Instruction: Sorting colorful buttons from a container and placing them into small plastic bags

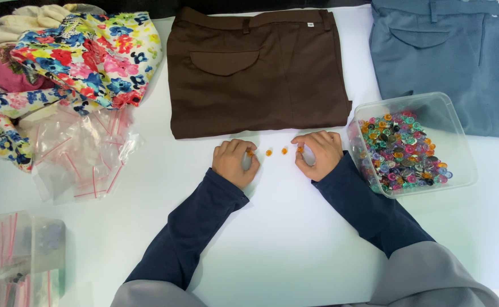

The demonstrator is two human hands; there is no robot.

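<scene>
4 orange beads (276, 152) in row on bench (295, 239); left hand (235, 162) pinches 1 end bead, right hand (319, 153) pinches other; tub of mixed beads (410, 149) near full.

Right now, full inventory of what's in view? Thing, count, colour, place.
orange beads: four, orange, in a row on the table between the hands; the outer two at the fingertips
brown trousers: one, folded, top centre
blue-grey trousers: one, folded, top right
clear tub: one, right, full of mixed coloured beads
floral cloth: one pile, multicolour, top left
zip bags: loose pile, clear with red strips, left
clear box: one, bottom left, holds more bags
table: one, white
left hand: one, dark blue sleeve, pinching the leftmost bead
right hand: one, dark blue sleeve, pinching the rightmost bead
</scene>
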